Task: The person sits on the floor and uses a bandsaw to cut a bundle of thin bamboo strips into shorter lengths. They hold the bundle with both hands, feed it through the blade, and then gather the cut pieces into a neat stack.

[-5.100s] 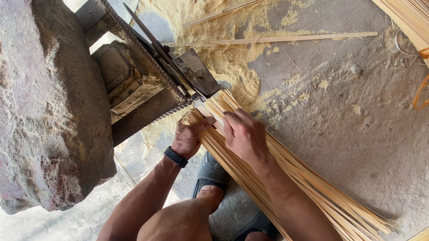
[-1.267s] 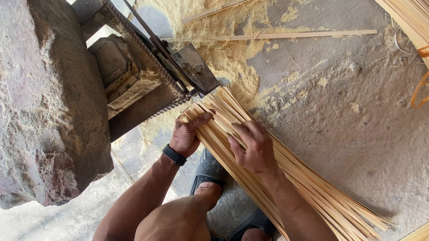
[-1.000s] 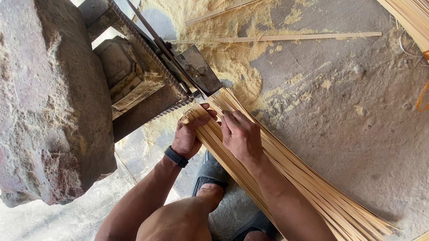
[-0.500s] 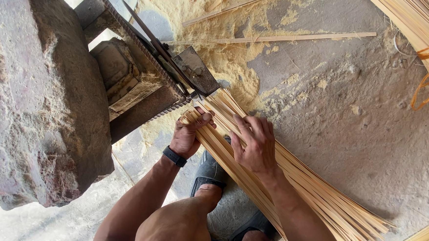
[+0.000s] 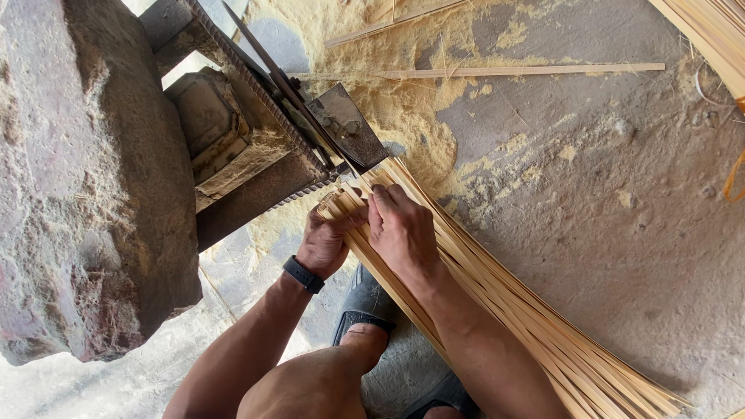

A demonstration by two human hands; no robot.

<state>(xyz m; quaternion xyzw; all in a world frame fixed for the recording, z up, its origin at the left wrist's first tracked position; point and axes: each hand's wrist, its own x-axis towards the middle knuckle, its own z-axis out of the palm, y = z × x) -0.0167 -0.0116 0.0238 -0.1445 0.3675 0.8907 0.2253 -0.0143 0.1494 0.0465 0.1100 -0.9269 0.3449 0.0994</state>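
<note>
While both hands press on them, the sticks (image 5: 514, 313) lie in one long, flat bunch on the floor (image 5: 626, 179). They are thin, straight and pale yellow, like split bamboo. The bunch runs from under the fingers down past the right arm, and it fans out a little at the far end. The left hand (image 5: 323, 242) curls its fingers around the edge of the bunch and holds it. A black band (image 5: 304, 274) sits on that wrist. The right hand (image 5: 401, 229) lies flat on top, fingers close together. Just past the fingertips, the stick ends touch a dark metal cutter (image 5: 335, 139). Yellow sawdust (image 5: 384, 107) covers the floor beyond the fingers. A big rough stone (image 5: 74, 183) stands beside the left hand.
</note>
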